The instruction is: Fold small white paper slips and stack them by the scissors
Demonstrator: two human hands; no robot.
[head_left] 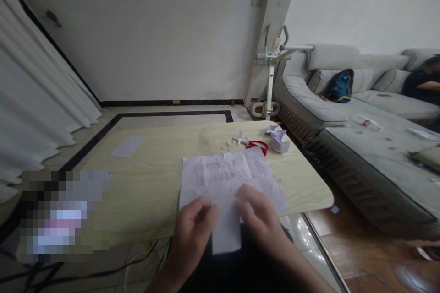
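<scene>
Between my two hands hangs a narrow strip of white paper (pixel 227 233), its lower end past the table's near edge. My left hand (pixel 195 226) grips its left side, thumb and fingers pinched together. On the other side my right hand (pixel 256 210) pinches the strip's right edge, somewhat blurred. Beneath and beyond the hands lies a large creased printed sheet (pixel 227 169) on the table. Just past its far right corner are red-handled scissors (pixel 257 145) with thin paper scraps (pixel 228 144) by the blades.
The pale wooden table (pixel 154 192) carries crumpled paper (pixel 280 141) at far right and a small white sheet (pixel 128 146) at left. A pixelated patch covers the left corner. Right stand a grey sofa (pixel 364 137) with a blue bag (pixel 340 86) and a person (pixel 424 82).
</scene>
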